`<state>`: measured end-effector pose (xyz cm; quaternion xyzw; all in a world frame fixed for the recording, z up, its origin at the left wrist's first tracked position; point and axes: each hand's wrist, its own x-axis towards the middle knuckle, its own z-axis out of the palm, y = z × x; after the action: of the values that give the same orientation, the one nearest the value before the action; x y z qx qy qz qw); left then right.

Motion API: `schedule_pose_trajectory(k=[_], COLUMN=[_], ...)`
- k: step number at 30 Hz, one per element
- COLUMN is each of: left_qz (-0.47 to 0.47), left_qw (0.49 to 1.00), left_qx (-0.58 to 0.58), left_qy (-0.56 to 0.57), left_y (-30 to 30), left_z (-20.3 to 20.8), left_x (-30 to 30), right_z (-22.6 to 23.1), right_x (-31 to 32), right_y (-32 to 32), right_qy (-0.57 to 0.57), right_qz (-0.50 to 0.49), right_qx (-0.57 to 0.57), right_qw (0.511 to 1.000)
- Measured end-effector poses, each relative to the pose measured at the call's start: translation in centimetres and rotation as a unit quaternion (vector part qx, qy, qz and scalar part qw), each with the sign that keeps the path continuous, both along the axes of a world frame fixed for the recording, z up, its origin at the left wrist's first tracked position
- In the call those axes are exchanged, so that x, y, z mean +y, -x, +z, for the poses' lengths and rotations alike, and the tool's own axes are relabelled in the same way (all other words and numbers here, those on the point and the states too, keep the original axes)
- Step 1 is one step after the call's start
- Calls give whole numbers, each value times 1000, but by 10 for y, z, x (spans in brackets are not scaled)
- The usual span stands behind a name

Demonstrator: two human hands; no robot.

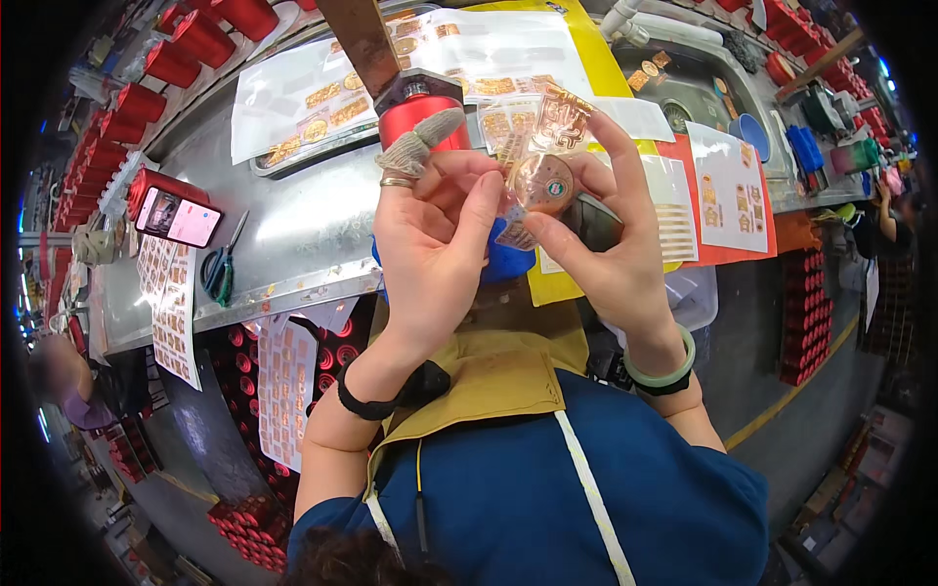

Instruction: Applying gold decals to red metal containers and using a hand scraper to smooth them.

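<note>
Over the front edge of the bench, a clear film decal (543,184) with gold print and a round gold emblem is stretched between my two hands. My left hand (435,230) is closed on its left side, thumb against fingers, with a knitted finger cover (422,143) on one finger. On the other side, my right hand (618,230) pinches the decal between thumb and bent fingers. Just beyond my left fingers, a shiny red canister (399,121) sits on a fixture below a brown metal bar (360,44), partly hidden by that hand.
White sheets of gold decals (523,49) cover the metal bench (225,146). At left are a phone (179,217), green-handled scissors (219,271) and a hanging decal sheet (174,317). A sink (684,98) lies at right, with a blue cup (750,137). Red canisters (200,44) line the back.
</note>
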<state>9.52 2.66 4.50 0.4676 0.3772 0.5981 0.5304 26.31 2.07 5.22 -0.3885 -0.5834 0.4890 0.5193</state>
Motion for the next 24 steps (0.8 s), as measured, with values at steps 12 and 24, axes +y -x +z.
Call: schedule_pose_trajectory(k=[12, 24], left_qz=[-56, -56], left_qw=[988, 989], left_qx=[-98, -85], left_qy=[102, 105], left_y=[4, 15], left_z=[8, 1], left_x=[2, 5], right_z=[-3, 2], right_x=[10, 11], right_y=[-3, -3], right_qy=[29, 72], right_qz=[28, 86], right_qx=[-2, -1], right_qw=[999, 994])
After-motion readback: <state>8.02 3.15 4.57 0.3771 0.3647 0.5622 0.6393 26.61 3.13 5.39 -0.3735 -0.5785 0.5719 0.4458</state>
